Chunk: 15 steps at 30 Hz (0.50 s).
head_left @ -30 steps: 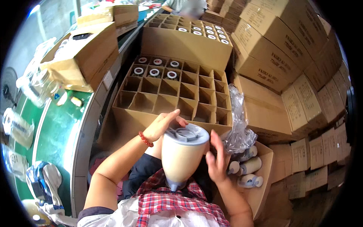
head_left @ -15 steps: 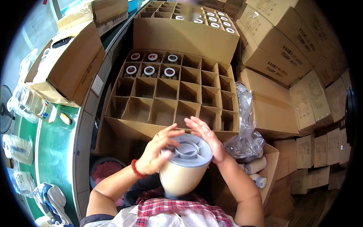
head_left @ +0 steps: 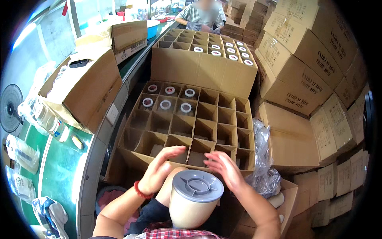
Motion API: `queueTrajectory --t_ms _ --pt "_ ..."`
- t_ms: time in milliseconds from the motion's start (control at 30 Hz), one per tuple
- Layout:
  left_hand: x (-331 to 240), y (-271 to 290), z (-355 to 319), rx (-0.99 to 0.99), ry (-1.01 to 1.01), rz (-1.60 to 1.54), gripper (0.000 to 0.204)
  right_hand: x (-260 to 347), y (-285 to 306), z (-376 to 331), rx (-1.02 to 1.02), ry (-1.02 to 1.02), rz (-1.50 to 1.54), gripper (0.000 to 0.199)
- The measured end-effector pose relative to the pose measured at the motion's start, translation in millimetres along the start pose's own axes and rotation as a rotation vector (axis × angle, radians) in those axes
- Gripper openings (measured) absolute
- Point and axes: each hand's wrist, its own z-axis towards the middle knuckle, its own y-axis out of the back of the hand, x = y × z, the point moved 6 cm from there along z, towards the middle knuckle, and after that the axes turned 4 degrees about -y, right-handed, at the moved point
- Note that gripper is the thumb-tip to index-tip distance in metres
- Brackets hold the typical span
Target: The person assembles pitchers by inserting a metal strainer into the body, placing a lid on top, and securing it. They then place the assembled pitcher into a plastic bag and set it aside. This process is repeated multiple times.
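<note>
A: How are you holding your hands?

B: Your left grip [head_left: 157,175] is empty, palm turned inward, its loosely curved fingers reaching forward and toward your right. Your right grip [head_left: 227,169] mirrors it, also empty, fingers parted and angled toward your left. Both your forearms come up from below, elbows wide, and a red beaded bracelet [head_left: 142,191] circles your left wrist.

A: And what sits between them?

B: Your cream, tapering vessel with a round grey plastic top [head_left: 193,211]. It stands between and slightly nearer your body than both grips, wide grey end up; its lower end is hidden from you. Neither grip closes around it.

A: What's in your way?

B: Just beyond your fingertips runs the front wall of a brown cardboard carton with dividers [head_left: 133,157]. Further ahead of your left grip, six glass jars with white rims [head_left: 185,107] fill its far left compartments. Crumpled clear plastic wrap [head_left: 261,159] lies just right of your right grip, above a low open cardboard box [head_left: 289,201] beside your right forearm.

A: Further out?

B: A green-topped bench [head_left: 59,171] lies left of your left grip; stacked brown cardboard boxes [head_left: 304,85] rise beyond your right grip.
</note>
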Motion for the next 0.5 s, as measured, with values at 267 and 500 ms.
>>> queueTrajectory --t_ms 267,500 --pt "63.2 -45.4 -29.6 0.345 0.14 -0.244 0.069 -1.3 -26.0 -50.3 0.125 0.052 -0.141 0.063" --pt "-34.7 -80.5 -24.0 0.632 -0.288 0.84 0.065 -36.3 -63.0 48.2 0.771 -0.12 0.27 0.076"
